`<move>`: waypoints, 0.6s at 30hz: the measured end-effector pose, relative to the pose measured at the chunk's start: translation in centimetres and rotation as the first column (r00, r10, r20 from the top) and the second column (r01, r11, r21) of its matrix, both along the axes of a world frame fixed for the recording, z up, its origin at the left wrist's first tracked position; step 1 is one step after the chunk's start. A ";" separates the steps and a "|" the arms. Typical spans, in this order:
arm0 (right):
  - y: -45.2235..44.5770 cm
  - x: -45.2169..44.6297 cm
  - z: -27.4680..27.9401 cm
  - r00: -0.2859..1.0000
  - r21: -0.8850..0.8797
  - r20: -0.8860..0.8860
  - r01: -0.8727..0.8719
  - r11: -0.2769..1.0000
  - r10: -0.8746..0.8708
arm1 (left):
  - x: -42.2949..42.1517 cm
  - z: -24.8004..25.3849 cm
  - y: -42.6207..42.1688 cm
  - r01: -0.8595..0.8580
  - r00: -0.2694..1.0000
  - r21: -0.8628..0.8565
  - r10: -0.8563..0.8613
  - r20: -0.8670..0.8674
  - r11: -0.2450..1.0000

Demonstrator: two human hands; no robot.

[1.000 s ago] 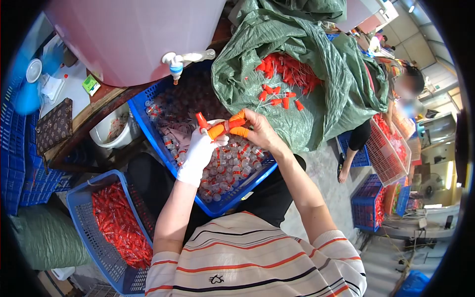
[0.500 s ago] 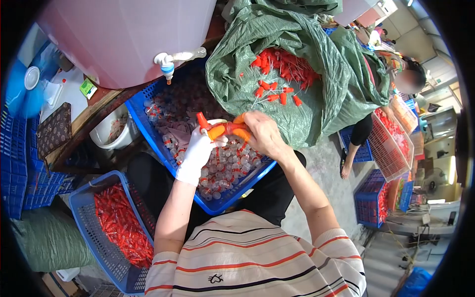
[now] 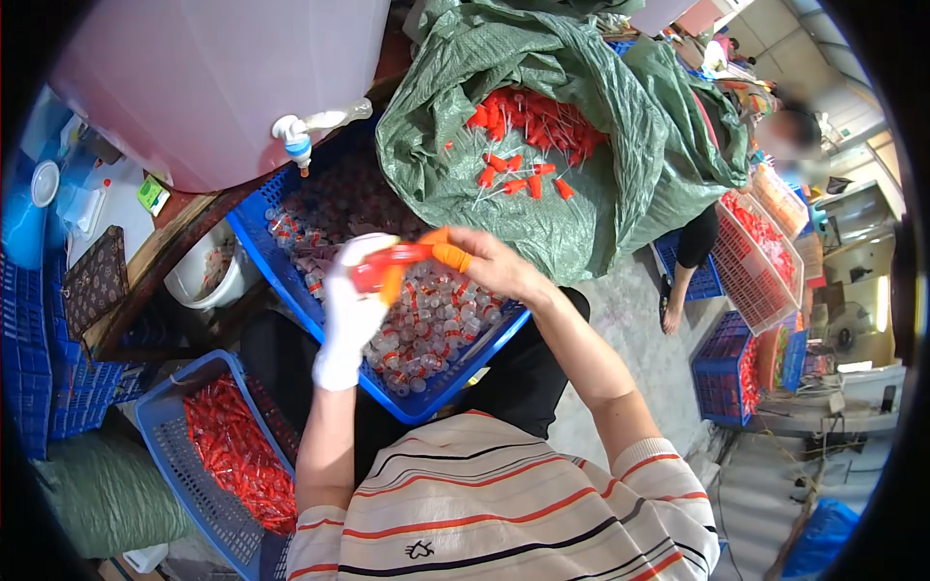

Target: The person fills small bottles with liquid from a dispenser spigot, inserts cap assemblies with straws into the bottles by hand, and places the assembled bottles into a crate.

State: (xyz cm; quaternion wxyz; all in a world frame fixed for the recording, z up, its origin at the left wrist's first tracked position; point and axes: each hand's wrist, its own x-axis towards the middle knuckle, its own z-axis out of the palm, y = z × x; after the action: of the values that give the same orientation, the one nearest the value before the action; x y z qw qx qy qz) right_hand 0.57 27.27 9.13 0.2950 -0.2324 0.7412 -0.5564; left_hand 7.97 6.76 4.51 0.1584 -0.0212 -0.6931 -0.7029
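While the red piece [image 3: 392,259] is held over the blue crate [image 3: 418,411] by the curled left hand [image 3: 349,295] and pinched by the right hand [image 3: 492,263], it could be lost among the clear parts [image 3: 426,334] if both grips were loosened.

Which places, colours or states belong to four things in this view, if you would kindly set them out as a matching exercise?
Things:
1. Red piece
2. Left hand
3. Green sack
4. Tap

Places, colours or states:
A. On the pink container
B. Covered by a white glove
C. Open, with red stemmed pieces inside
D. Held over the blue crate

Right pairs: 1-D, 2-B, 3-C, 4-A
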 end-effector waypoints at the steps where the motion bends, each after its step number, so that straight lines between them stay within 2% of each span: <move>1: 0.5 -0.9 -0.2 0.950 0.064 -0.307 0.079 0.995 -0.056 | 1.2 0.7 -1.7 -0.089 0.995 0.005 0.089 0.055 0.996; 2: 0.8 -1.4 2.0 0.828 0.224 -0.548 0.288 0.931 -0.124 | 2.7 0.7 -4.4 -0.241 0.970 -0.145 0.245 0.004 0.960; 3: 2.2 -3.5 0.6 0.581 0.162 -0.803 0.428 0.889 -0.134 | 4.4 -0.6 -8.1 -0.301 0.951 0.230 0.272 0.146 0.926; 4: 3.7 -4.9 0.2 0.419 0.160 -0.903 0.533 0.831 -0.095 | 6.8 0.0 -10.5 -0.465 0.879 0.004 0.461 0.124 0.885; 5: 5.4 -6.1 -0.8 0.274 0.145 -0.961 0.581 0.801 -0.025 | 9.5 -1.0 -13.8 -0.589 0.778 -0.183 0.614 0.136 0.787; 6: 6.5 -6.6 -1.0 0.377 0.282 -0.925 0.596 0.752 0.048 | 12.5 -2.5 -17.1 -0.662 0.703 -0.150 0.678 0.215 0.734; 7: 7.6 -7.2 -1.6 0.392 0.323 -0.916 0.586 0.743 0.088 | 15.7 -4.4 -20.5 -0.729 0.619 -0.128 0.728 0.294 0.672; 9: 8.2 -7.5 -2.4 0.374 0.314 -0.923 0.592 0.742 0.093 | 22.8 -9.9 -27.9 -0.709 0.500 -0.230 0.705 0.503 0.667; 10: 8.2 -7.5 -2.5 0.376 0.315 -0.922 0.589 0.744 0.092 | 23.7 -10.7 -27.9 -0.607 0.450 -0.570 0.831 0.328 0.554; 11: 8.2 -7.4 -2.5 0.377 0.315 -0.922 0.587 0.746 0.093 | 24.3 -11.3 -27.8 -0.456 0.445 -0.824 0.888 0.115 0.336; 12: 8.2 -7.3 -2.4 0.376 0.316 -0.922 0.583 0.748 0.096 | 24.8 -11.4 -27.6 -0.280 0.484 -0.959 0.869 -0.100 0.046; 13: 8.0 -7.1 -2.4 0.379 0.319 -0.921 0.590 0.742 0.094 | 21.9 -8.6 -23.9 -0.471 0.526 -0.840 0.850 -0.022 0.269; 14: 7.8 -6.9 -2.2 0.380 0.322 -0.920 0.598 0.734 0.094 | 16.9 -4.6 -18.1 -0.613 0.580 -0.636 0.814 0.039 0.468; 15: 7.7 -6.8 -2.1 0.379 0.326 -0.920 0.605 0.727 0.097 | 13.8 -3.1 -14.7 -0.559 0.658 -0.726 0.747 -0.095 0.400; 16: 7.6 -6.6 -1.8 0.378 0.319 -0.921 0.591 0.741 0.095 | 11.0 -1.4 -10.7 -0.431 0.804 -0.792 0.582 -0.121 0.431; 17: 7.4 -6.3 -1.5 0.389 0.318 -0.917 0.585 0.746 0.086 | 8.5 -2.2 -6.7 -0.337 0.867 -0.554 0.480 0.133 0.762; 18: 7.3 -5.9 -1.1 0.397 0.314 -0.915 0.581 0.751 0.075 | 6.6 -2.9 -3.2 -0.133 0.947 -0.545 0.268 0.177 0.828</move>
State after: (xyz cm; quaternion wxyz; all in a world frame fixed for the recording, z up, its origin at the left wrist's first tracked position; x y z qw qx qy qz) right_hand -5.31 34.61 8.00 -0.1779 -0.2583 0.9412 -0.1255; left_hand 14.57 3.53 1.65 0.1330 0.0968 -0.8712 -0.4625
